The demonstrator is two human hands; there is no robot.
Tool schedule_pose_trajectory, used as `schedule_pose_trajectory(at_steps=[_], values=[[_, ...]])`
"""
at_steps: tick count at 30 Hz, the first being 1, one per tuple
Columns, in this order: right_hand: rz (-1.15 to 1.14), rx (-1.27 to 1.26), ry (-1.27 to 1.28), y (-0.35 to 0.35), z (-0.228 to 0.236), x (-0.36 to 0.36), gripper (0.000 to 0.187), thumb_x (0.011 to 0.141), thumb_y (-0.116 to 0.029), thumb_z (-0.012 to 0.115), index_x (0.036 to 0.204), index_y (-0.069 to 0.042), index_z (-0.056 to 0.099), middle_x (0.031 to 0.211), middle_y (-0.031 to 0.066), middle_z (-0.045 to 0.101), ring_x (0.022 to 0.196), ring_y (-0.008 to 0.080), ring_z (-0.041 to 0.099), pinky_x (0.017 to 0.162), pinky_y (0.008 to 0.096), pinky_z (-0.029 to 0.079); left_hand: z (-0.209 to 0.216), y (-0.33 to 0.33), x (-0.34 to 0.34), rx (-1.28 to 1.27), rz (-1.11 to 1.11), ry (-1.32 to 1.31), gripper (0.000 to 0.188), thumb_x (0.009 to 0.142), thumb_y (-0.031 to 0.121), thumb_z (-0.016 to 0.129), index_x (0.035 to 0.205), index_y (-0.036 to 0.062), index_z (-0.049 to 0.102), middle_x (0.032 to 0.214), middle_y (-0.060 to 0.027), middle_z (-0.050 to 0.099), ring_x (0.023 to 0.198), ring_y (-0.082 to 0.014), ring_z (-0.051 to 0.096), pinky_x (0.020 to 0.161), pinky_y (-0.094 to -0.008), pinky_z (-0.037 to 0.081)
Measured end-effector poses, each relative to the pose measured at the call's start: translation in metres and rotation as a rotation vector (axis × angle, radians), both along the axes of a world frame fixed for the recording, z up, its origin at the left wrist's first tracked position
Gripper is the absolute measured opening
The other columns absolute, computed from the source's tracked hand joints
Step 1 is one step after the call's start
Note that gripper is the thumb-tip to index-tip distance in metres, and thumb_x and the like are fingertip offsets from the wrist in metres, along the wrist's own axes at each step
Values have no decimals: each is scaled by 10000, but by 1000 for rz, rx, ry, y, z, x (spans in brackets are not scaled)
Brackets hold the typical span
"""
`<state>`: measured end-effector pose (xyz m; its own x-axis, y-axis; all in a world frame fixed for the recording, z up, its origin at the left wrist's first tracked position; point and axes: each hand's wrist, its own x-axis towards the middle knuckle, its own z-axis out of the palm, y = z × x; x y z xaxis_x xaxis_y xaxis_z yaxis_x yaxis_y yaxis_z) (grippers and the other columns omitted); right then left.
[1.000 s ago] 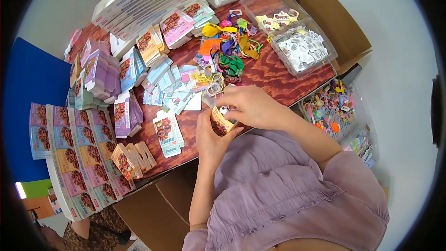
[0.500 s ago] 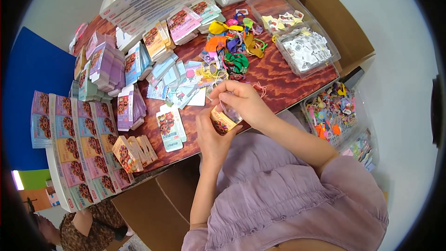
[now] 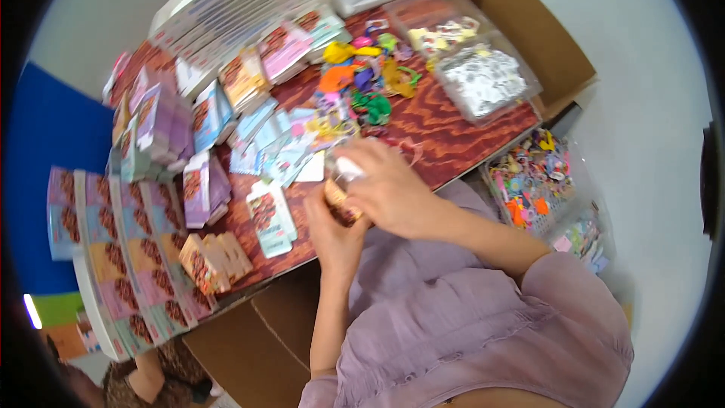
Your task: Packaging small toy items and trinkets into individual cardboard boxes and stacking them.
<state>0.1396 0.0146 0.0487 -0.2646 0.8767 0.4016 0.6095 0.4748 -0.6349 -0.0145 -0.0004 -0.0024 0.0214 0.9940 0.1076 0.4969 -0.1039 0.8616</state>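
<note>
My left hand is wrapped round a small orange printed box held at the table's front edge. Above the box's upper end, my right hand grips a clear plastic packet with something whitish showing in it. The packet's lower part meets the box, but blur hides how far it is inside. To the left of my hands lie flat mint-green printed cartons. A white card and several pale blue packets are just beyond them.
Colourful hair ties are heaped beyond my hands. Clear trays hold paper pieces at the right. Small orange boxes stand near left, beside a display tray of printed boxes. A bin of trinkets sits below the table's right edge.
My right hand has turned over, its back now facing up, and come down nearer the box with the clear packet. The box has tilted in my left hand. The whole view has shifted slightly.
</note>
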Motion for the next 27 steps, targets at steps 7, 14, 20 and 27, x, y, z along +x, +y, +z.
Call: schedule_pose_trajectory(at_steps=[7, 14, 20, 27], values=[[167, -30, 117, 0, -7, 3, 228, 844, -214, 696, 931, -3, 705, 1366, 181, 502, 1289, 370, 430, 1047, 457, 384, -12, -4, -4, -115, 12, -370, 731, 710, 2, 809, 1323, 2, 410, 1218, -102, 476, 1080, -182, 535, 878, -297, 501], [-9, -148, 377, 11, -9, 80, 89, 856, -115, 709, 918, -51, 711, 1049, 101, 677, 970, 217, 646, 836, 328, 507, 10, -1, 2, -190, 12, -325, 805, 668, 9, 860, 1326, 37, 396, 1246, -108, 470, 1105, -196, 537, 837, -326, 527], [-910, 0, -304, 39, -31, 234, 137, 805, -138, 674, 888, -34, 701, 897, 136, 660, 957, 322, 615, 838, 417, 486, 8, 0, 1, -210, -46, -210, 785, 670, 31, 860, 1318, 42, 416, 1225, -85, 473, 1099, -188, 525, 826, -325, 525], [-855, -170, -369, 51, -39, 260, 129, 794, -155, 693, 875, -61, 728, 903, 114, 668, 939, 308, 621, 830, 385, 493, 10, 2, 7, -234, -7, -233, 793, 670, 44, 861, 1329, 39, 420, 1253, -80, 460, 1123, -193, 510, 833, -321, 526]])
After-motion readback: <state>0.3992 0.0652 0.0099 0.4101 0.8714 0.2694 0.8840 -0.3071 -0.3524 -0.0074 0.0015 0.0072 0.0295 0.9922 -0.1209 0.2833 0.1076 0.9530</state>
